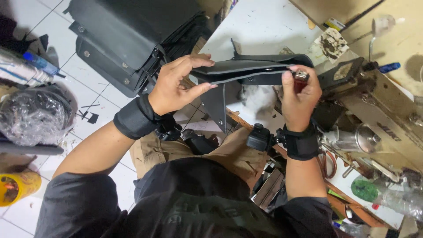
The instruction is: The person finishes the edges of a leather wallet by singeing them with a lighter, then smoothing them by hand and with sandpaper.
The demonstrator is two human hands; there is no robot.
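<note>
Hands grip a folded black leather piece point(246, 70) just left of the sewing machine point(379, 119): left hand point(176, 86) pinches one end taut, right hand point(299, 94) clamps the other plus a red lighter point(301, 80) near the edge.

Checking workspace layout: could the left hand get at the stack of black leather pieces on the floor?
Probably yes: the stack of black leather pieces lies just beyond the left hand, nothing between, though that hand grips the black leather strip.

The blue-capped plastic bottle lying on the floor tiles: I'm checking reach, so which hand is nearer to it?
Left. The left hand grips the near end of the folded black leather piece, on the side toward the blue-capped plastic bottle. The right hand holds the far end, beside the sewing machine.
</note>
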